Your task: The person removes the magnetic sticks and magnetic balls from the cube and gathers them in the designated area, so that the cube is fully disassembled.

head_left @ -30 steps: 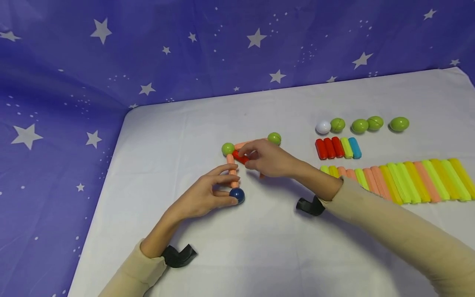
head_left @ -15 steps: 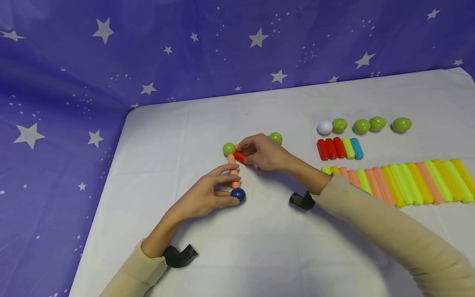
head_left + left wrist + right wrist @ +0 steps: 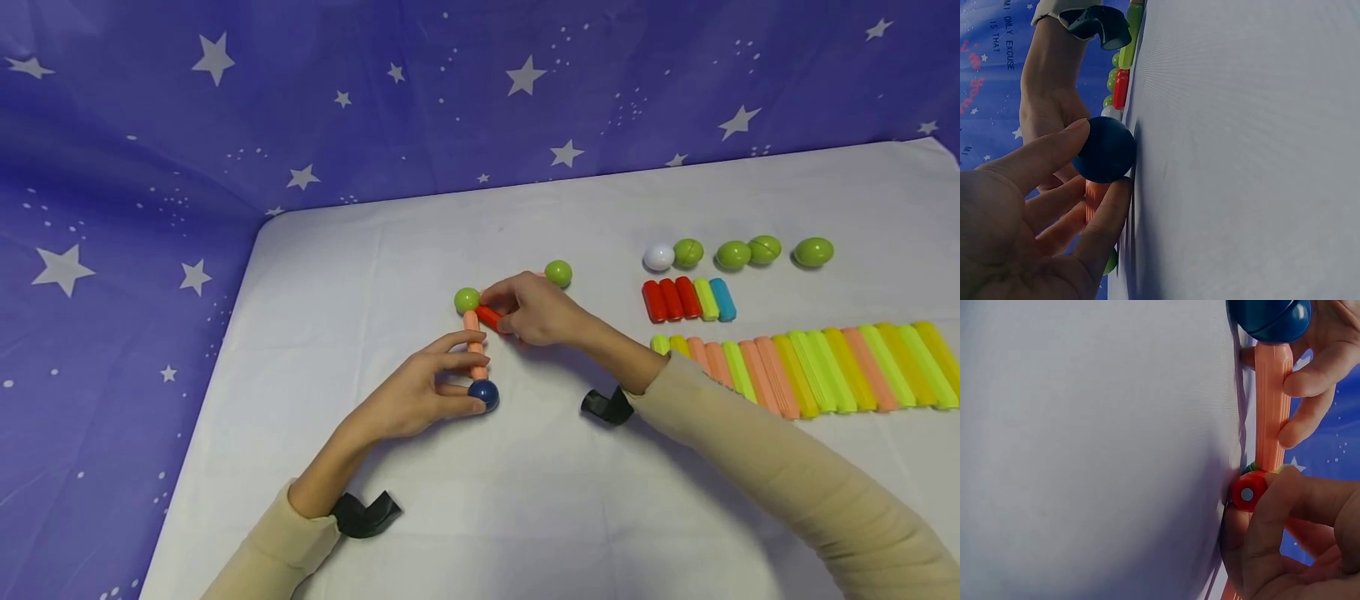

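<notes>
In the head view my left hand (image 3: 420, 387) holds a dark blue ball (image 3: 487, 394) between thumb and a finger. Its other fingers lie against a salmon-coloured ribbed rod (image 3: 471, 321), which runs from the blue ball to a green ball (image 3: 467, 300). My right hand (image 3: 543, 308) pinches a short red rod (image 3: 489, 317), one end right at that green ball. The right wrist view shows a grey dot on the near end of the red rod (image 3: 1247, 492). Another salmon rod, mostly hidden behind the right hand, leads to a second green ball (image 3: 558, 273).
To the right stand a white ball (image 3: 659, 257) and several green balls (image 3: 732, 255). Below them lie short red rods (image 3: 670, 299), a yellow-green one and a blue one (image 3: 722, 299). A long row of ribbed rods (image 3: 828, 371) stretches to the right edge, partly behind the right sleeve.
My right hand and forearm have shifted slightly left and away from me, still pinching the red rod. The left hand keeps its hold on the blue ball, and the head view has drifted a little.
</notes>
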The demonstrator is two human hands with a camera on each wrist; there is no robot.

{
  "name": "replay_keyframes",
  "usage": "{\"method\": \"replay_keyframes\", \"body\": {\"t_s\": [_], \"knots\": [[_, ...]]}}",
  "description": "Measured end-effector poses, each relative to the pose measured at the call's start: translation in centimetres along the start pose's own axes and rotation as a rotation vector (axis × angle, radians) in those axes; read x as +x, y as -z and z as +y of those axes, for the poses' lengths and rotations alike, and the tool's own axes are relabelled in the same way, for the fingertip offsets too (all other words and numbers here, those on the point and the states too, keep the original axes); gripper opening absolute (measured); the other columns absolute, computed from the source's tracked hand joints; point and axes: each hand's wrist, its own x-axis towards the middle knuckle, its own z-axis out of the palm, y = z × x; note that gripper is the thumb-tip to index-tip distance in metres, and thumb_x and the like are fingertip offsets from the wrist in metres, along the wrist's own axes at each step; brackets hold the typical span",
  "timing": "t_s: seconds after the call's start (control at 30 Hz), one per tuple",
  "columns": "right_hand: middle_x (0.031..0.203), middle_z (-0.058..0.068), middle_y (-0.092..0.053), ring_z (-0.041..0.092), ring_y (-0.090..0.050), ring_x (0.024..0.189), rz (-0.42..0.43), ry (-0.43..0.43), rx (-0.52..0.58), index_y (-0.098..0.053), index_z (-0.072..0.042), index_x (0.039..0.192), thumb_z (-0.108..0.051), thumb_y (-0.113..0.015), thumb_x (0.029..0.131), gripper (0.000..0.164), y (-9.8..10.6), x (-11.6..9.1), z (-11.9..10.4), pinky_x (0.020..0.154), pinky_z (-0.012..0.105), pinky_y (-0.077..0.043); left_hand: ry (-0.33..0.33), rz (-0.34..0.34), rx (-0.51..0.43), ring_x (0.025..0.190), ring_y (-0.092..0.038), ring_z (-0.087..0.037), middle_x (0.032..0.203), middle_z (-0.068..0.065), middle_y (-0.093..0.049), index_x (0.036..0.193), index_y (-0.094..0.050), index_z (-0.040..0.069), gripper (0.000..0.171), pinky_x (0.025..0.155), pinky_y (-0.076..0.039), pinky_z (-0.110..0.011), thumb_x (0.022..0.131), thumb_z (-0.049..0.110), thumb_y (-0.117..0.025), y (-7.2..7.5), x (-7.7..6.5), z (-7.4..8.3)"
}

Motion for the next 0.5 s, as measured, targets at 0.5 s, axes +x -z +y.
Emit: {"method": "replay_keyframes", "body": {"t_s": [0.5], "knots": [[0.092,0.014,-0.060,0.023,-0.061,0.056,-0.022,0.076,0.051,-0.058,0.002,0.135,0.009,-0.059,0.090,0.046,0.3,-2.3,1.1,0.054,0.034,-0.057,0.007,0.019,0.015,0.105,-0.066,-0.028,0.153,-0.007,-0.033,0.132,-0.055,-0.011,0.054,0.087,-0.055,-0.030,0.082,-0.007,-0.076,0.2,0.1,0.0]]}}
